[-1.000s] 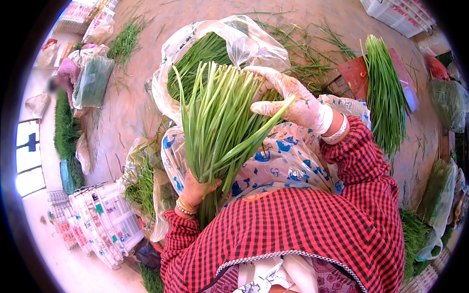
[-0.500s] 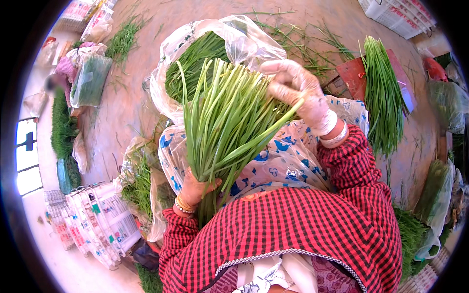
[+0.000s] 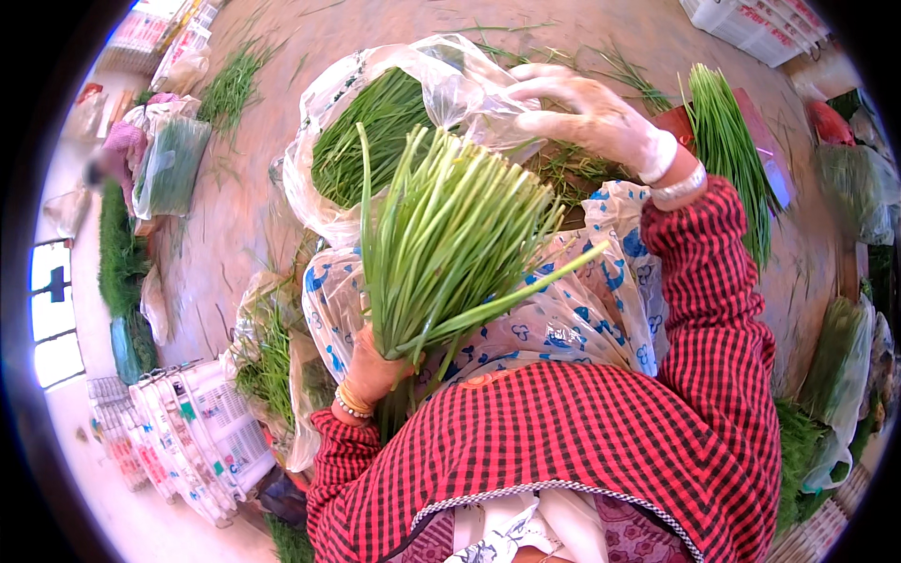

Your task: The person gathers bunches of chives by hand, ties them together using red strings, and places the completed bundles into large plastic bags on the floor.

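Note:
A thick bunch of green chives (image 3: 455,244) is held upright in my left hand (image 3: 374,364), its fingers wrapped round the lower part. The pale cut ends fan out at the top, and a few stalks stick out to the right. My right hand (image 3: 601,120), in a thin whitish glove, is apart from the bunch with fingers spread and nothing in them. It hovers at the right side of a clear plastic bag (image 3: 298,169), which holds more chives (image 3: 375,131). Blue-patterned plastic sheeting (image 3: 554,324) covers my lap under the bunch.
To the right, a long bundle of chives (image 3: 723,150) lies across a red board (image 3: 674,122). White crates (image 3: 211,422) stand at the lower left, another crate (image 3: 755,28) at the far right. Bagged greens (image 3: 174,164) sit at the left; loose stalks (image 3: 624,80) litter the floor.
My right hand has drawn away from the cut ends, up and to the right, and its fingers have straightened. The bunch has tipped slightly lower in my left hand.

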